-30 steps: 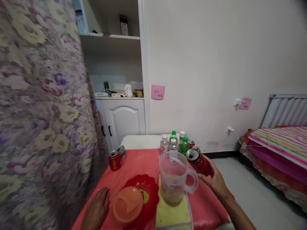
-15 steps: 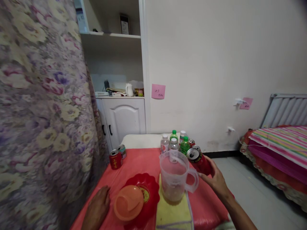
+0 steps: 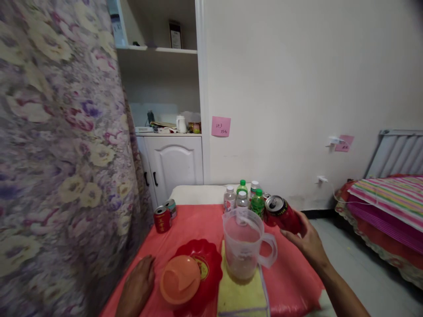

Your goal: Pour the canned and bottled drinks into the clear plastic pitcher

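Right of centre in the frame, the right hand (image 3: 307,241) pinches 1 tilted red can (image 3: 286,215) between thumb and fingers, slightly higher and farther right than 0.5 s ago, apparently clearing the jug (image 3: 243,255). Lower left: left hand (image 3: 139,284) on red cloth (image 3: 194,224), finger spread indeterminable.

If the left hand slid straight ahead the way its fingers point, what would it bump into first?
The left hand would probably meet the standing red can first, passing left of the orange bowl. Its exact line is hard to judge; the teal can beside it is also possible.
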Demonstrator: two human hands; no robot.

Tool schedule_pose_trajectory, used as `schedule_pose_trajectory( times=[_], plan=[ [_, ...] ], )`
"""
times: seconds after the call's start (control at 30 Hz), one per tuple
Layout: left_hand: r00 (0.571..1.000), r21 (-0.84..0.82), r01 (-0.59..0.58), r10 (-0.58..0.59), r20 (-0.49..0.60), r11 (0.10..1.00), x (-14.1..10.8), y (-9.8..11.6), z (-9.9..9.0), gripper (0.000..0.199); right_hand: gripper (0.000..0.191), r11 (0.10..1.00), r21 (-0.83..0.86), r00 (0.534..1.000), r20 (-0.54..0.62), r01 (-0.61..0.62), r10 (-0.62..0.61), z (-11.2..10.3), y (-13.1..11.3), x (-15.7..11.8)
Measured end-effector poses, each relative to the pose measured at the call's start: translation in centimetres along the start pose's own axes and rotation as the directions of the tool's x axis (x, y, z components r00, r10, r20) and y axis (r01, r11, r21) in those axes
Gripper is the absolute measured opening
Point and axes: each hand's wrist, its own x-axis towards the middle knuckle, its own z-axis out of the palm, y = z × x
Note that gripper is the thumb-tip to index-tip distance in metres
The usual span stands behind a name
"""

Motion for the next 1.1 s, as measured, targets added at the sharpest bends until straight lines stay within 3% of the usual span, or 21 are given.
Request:
schedule_pose_trajectory(
  times=[0.27,0.37,0.7,1.1],
  plan=[
    [1.000,-0.022,0.002,-0.002,-0.011,1.000,-0.1,0.1,0.0,0.042,0.075,0.990,-0.102,0.994,-0.035,0.098,-0.102,-2.6,-5.8,5.2],
    [1.000,-0.022,-0.004,0.004,-0.013,1.000,-0.2,0.1,-0.1,0.044,0.074,0.988,-0.072,0.990,0.025,0.140,-0.138,-2.9,-6.8,6.4],
    [1.000,0.002,-0.010,0.010,-0.001,1.000,0.0,-0.1,-0.2,0.042,0.065,0.952,-0.127,0.948,0.197,0.278,-0.250,-1.6,-6.4,6.8],
    [0.999,0.001,-0.027,0.027,0.018,1.000,0.2,-0.3,-0.1,0.044,0.061,0.902,-0.172,0.905,0.236,0.397,-0.354,-1.3,-6.4,5.4]
  ],
)
